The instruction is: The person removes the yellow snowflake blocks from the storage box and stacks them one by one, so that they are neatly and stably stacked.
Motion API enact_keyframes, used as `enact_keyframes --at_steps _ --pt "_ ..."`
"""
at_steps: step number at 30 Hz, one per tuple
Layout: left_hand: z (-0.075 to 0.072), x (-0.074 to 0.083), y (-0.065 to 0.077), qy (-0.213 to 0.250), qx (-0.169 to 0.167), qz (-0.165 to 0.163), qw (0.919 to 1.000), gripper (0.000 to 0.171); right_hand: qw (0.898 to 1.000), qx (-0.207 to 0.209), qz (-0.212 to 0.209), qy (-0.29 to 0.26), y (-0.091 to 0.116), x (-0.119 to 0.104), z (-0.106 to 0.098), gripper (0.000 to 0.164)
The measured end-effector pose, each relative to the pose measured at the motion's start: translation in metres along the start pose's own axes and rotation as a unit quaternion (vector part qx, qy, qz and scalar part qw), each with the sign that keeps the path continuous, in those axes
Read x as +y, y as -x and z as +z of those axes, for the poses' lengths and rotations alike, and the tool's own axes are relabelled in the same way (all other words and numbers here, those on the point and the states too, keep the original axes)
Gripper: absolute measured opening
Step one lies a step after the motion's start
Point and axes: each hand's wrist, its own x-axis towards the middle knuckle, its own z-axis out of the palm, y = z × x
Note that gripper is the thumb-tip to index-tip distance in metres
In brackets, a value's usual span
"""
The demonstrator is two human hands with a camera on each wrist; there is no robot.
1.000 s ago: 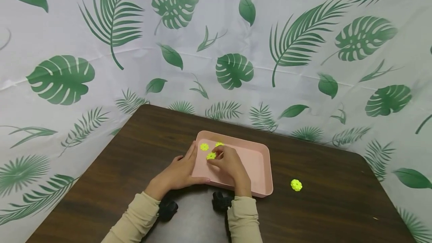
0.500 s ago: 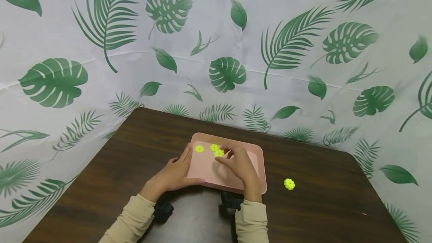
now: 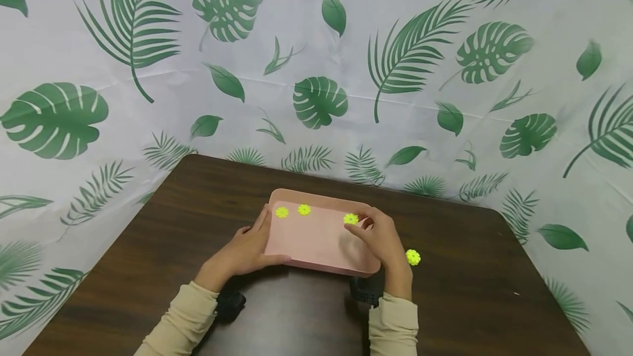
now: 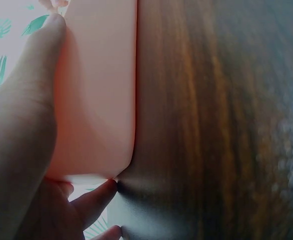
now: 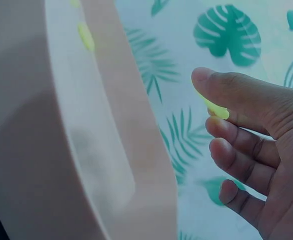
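In the head view, a pink rectangular tray (image 3: 316,235) lies on the table. Two yellow flower-shaped pieces (image 3: 282,212) sit along the tray's back left. My right hand (image 3: 383,238) is over the tray's right part and pinches another yellow flower-shaped piece (image 3: 350,218) between thumb and fingertips; the right wrist view shows this piece (image 5: 217,110) edge-on, above the tray floor. My left hand (image 3: 239,251) rests against the tray's near left corner, thumb along the front rim and straight fingers along the left side. The left wrist view has the thumb (image 4: 34,70) lying along the pink wall.
One more yellow flower piece, apparently a small stack (image 3: 412,257), lies on the dark wooden table (image 3: 460,290) right of the tray, partly beside my right wrist. A leaf-patterned cloth (image 3: 366,59) hangs behind the table. Black wrist devices (image 3: 229,307) sit below both wrists.
My right hand has carried its yellow flower piece from the tray's left part across to its right part. The left hand stays at the corner; the head view has shifted slightly.
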Motion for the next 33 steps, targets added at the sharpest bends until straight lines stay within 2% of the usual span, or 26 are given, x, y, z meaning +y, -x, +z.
enact_keyframes --at_steps 8,18,25,29,33 --pt "-0.004 0.0 -0.001 -0.005 0.005 0.01 0.9999 0.118 0.999 0.04 0.029 0.003 0.011 0.023 -0.027 0.036" --pt "-0.001 0.005 0.0 -0.001 -0.001 0.012 0.9999 0.117 0.988 0.097 0.119 -0.018 0.042 0.077 -0.062 0.041" --pt "-0.001 0.006 0.0 -0.002 0.0 0.014 0.9999 0.119 0.973 0.124 0.188 -0.04 0.063 0.11 -0.071 0.044" --pt "0.0 0.005 0.0 -0.006 0.001 0.011 0.9999 0.12 0.969 0.129 0.206 -0.042 0.071 0.123 -0.073 0.044" --pt "0.002 0.003 -0.001 -0.009 0.001 0.01 0.9999 0.121 0.97 0.118 0.208 -0.044 0.074 0.131 -0.071 0.044"
